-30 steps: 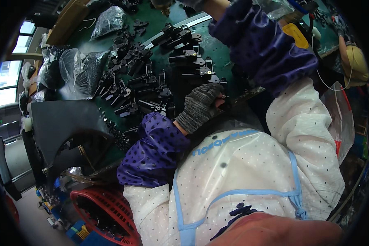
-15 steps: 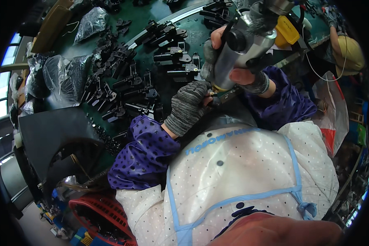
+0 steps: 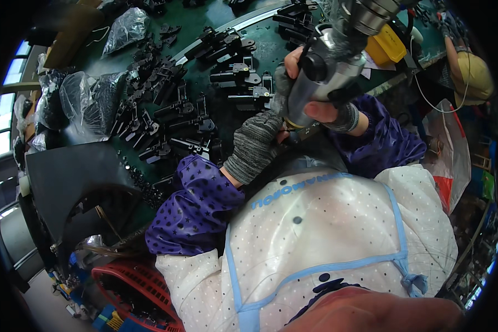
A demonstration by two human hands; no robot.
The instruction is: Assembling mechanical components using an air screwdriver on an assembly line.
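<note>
In the head view, the right hand (image 3: 330, 114) has its fingers clamped around the body of a silver tool (image 3: 333, 72), a thick metal cylinder with a black knob on its side, held slanting with its lower end toward the left hand. The left hand (image 3: 255, 145), in a grey knitted glove that bares the fingertips, is curled right beside that end at the near edge of the green counter (image 3: 264, 46); I cannot tell whether its fingers are closed on anything, as their tips are mostly hidden. Black metal parts (image 3: 227, 78) lie in a row just beyond the left hand, and more of them are heaped farther left. Clear plastic bags (image 3: 84, 104) sit past that heap, and a yellow container (image 3: 386, 46) stands beyond the tool. A red basket (image 3: 141, 272) is at lower left, near the person's white apron (image 3: 326, 221).
</note>
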